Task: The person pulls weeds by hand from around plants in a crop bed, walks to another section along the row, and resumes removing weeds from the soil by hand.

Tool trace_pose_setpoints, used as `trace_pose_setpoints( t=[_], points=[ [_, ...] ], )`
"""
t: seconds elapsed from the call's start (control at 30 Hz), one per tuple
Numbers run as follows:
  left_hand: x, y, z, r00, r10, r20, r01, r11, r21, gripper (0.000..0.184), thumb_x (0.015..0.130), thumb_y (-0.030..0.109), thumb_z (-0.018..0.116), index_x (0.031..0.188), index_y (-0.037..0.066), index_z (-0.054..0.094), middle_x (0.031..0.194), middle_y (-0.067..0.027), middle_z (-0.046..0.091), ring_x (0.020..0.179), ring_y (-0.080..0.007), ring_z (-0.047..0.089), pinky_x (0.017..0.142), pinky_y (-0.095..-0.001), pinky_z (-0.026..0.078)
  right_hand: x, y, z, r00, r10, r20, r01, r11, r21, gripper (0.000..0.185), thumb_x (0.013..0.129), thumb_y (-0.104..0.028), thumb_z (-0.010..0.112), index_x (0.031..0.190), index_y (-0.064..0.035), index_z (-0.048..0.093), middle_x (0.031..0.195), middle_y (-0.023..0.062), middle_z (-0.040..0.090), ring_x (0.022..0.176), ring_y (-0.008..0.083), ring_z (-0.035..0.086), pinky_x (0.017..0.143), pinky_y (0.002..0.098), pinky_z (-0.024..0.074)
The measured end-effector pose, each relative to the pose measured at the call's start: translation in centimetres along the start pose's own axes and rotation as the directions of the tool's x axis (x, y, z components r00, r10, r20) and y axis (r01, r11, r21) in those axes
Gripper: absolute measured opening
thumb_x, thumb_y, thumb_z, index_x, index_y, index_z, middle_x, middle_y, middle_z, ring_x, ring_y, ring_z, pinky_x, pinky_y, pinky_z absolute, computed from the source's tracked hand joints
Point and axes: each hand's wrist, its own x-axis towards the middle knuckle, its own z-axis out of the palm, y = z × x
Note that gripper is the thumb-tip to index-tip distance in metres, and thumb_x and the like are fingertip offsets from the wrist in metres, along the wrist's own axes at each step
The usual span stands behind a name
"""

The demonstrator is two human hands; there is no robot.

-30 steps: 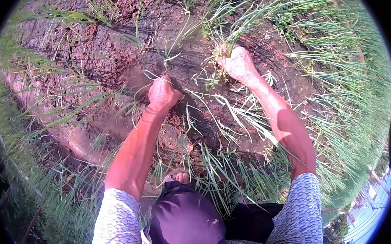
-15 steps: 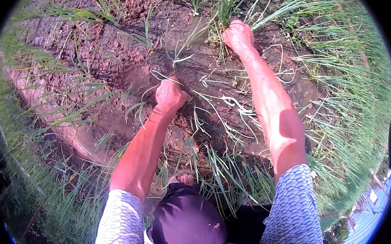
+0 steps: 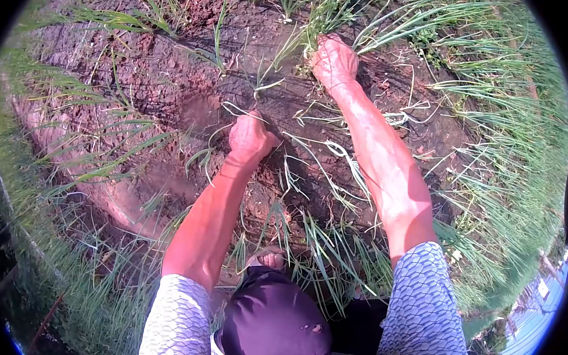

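Note:
My left hand [image 3: 250,138] is a closed fist low over the dark, wet soil [image 3: 197,110], with thin green blades by its knuckles; what is inside it is hidden. Farther forward and to the right, my right hand [image 3: 335,60] has its fingers wrapped round the base of a clump of green plants [image 3: 329,17]. A small forked seedling [image 3: 258,85] stands just beyond my left hand. Loose pale stalks [image 3: 327,170] lie on the ground between my forearms.
Tall grassy plants [image 3: 502,119] grow thickly along the right. More green shoots [image 3: 121,21] rise from the soil at the upper left. Long leaves [image 3: 331,252] spread near a bare foot [image 3: 270,258] and my dark-clothed knee [image 3: 275,320].
My right hand has moved forward and slightly left, its fingers round the plants at their base. My left fist has shifted slightly right in view and stays closed.

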Motion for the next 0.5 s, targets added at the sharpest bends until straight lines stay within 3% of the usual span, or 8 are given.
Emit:
trace_pose_setpoints(
  t=[0.03,0.17,0.23,0.27,0.33,0.37,0.4,0.5],
  points=[
    [-0.1,0.0,-0.1,1.000,-0.002,-0.001,0.002,1.000,0.003,0.042,0.056,0.024,0.084,0.088,0.001,0.068,0.092,-0.0212,0.067,0.088,-0.0368,0.066,0.077,-0.0426,0.054,0.0,-0.8,-0.7,0.994,-0.106,0.000,0.104,0.969,-0.223,0.012,0.082,-0.018,0.057,0.083,-0.0089,0.066,0.082,0.0146,0.066,0.077,0.0335,0.065,0.067,0.0432,0.0518],
    [0.3,-0.5,0.1,0.999,-0.021,0.028,0.021,1.000,0.000,0.051,0.055,0.030,0.086,0.088,-0.001,0.063,0.089,-0.0205,0.066,0.090,-0.0368,0.064,0.080,-0.0432,0.051,0.0,0.0,-0.9,0.972,-0.194,0.131,0.214,0.962,-0.167,0.016,0.082,-0.019,0.057,0.086,-0.0076,0.067,0.080,0.0179,0.066,0.077,0.0354,0.065,0.067,0.0422,0.0521],
    [0.2,-0.1,-0.2,1.000,-0.023,0.020,0.023,1.000,-0.003,0.048,0.055,0.028,0.085,0.088,0.000,0.065,0.091,-0.0208,0.067,0.090,-0.0368,0.064,0.079,-0.0431,0.052,-0.1,0.7,0.1,0.988,-0.009,0.154,-0.008,0.994,0.108,0.020,0.081,-0.020,0.059,0.094,-0.0078,0.066,0.086,0.0181,0.067,0.078,0.0357,0.065,0.070,0.0428,0.0526],
    [0.0,0.0,-0.4,1.000,-0.020,0.013,0.020,1.000,-0.002,0.045,0.056,0.026,0.084,0.088,0.000,0.066,0.091,-0.0209,0.067,0.088,-0.0369,0.065,0.077,-0.0429,0.053,-0.3,1.3,0.2,0.993,-0.052,0.105,0.051,0.999,0.010,0.021,0.081,-0.020,0.060,0.096,-0.0065,0.066,0.087,0.0181,0.067,0.079,0.0351,0.065,0.070,0.0425,0.0528],
    [-0.2,0.1,-0.4,1.000,-0.009,0.003,0.009,1.000,0.007,0.041,0.056,0.024,0.083,0.087,0.001,0.068,0.092,-0.0209,0.067,0.087,-0.0374,0.066,0.076,-0.0430,0.054,0.5,0.9,1.8,0.988,0.114,0.101,-0.141,0.929,0.341,0.021,0.084,-0.024,0.059,0.093,-0.0054,0.064,0.085,0.0170,0.066,0.080,0.0348,0.065,0.068,0.0420,0.0525],
    [-0.2,0.0,-0.3,1.000,-0.002,-0.007,0.002,1.000,0.011,0.041,0.056,0.023,0.083,0.087,0.001,0.068,0.091,-0.0208,0.067,0.086,-0.0378,0.066,0.076,-0.0433,0.054,0.9,0.7,2.5,0.976,0.195,0.097,-0.218,0.842,0.494,0.023,0.085,-0.026,0.059,0.091,-0.0049,0.064,0.083,0.0165,0.065,0.081,0.0346,0.064,0.067,0.0418,0.0523],
    [0.0,-0.1,-0.2,1.000,0.006,-0.019,-0.006,1.000,0.014,0.041,0.056,0.023,0.083,0.086,0.000,0.068,0.090,-0.0207,0.067,0.086,-0.0381,0.066,0.075,-0.0436,0.054,1.0,-0.6,2.3,0.871,0.379,0.312,-0.479,0.513,0.712,0.022,0.086,-0.027,0.059,0.091,-0.0055,0.063,0.083,0.0162,0.065,0.081,0.0352,0.064,0.065,0.0418,0.0519],
    [0.1,-0.4,0.0,0.999,0.020,-0.036,-0.020,1.000,-0.002,0.042,0.055,0.023,0.083,0.085,0.000,0.066,0.089,-0.0209,0.067,0.086,-0.0393,0.065,0.075,-0.0444,0.054,0.8,-2.1,2.5,0.989,0.115,-0.091,-0.092,0.970,0.225,0.015,0.085,-0.023,0.057,0.088,-0.0095,0.064,0.084,0.0149,0.064,0.075,0.0338,0.063,0.063,0.0420,0.0502]
  ],
)
